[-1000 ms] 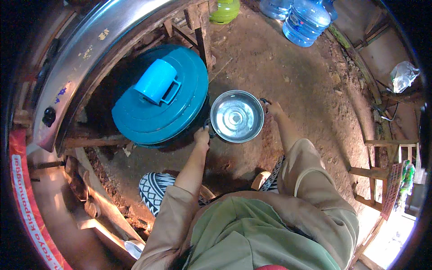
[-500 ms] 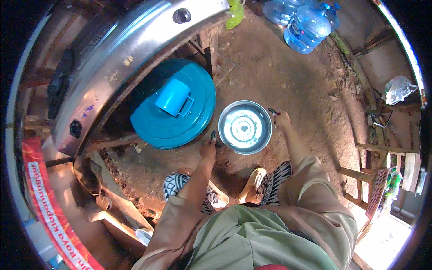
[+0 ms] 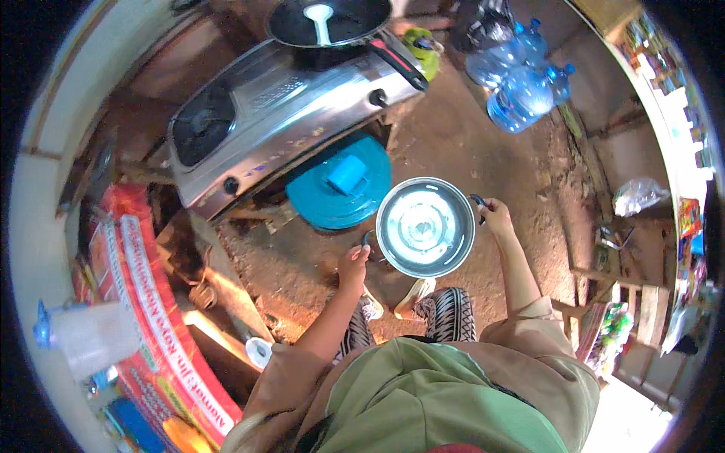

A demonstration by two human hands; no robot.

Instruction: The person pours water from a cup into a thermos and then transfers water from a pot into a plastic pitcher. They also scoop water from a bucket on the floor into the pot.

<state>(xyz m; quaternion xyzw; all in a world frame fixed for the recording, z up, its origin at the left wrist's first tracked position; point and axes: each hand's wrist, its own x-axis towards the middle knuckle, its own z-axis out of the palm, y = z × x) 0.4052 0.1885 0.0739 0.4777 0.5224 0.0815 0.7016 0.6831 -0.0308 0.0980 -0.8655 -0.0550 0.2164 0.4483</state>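
Head view: round shiny steel pot [image 3: 425, 226] held level over the dirt floor [image 3: 483, 158], just right of the round teal plastic drum lid [image 3: 339, 192], below the steel two-burner gas stove [image 3: 283, 113]; left hand [image 3: 353, 266] fingers clamped on the near-left handle, right hand [image 3: 496, 217] fingers clamped on the dark right handle. Likely risks: tilting and spilling if one grip slips, or clipping the stove edge on the lift; contents hard to tell through glare. Blue water jugs [image 3: 521, 87] well apart, behind.

Teal barrel lid [image 3: 340, 185] beside pot [image 3: 425, 226]
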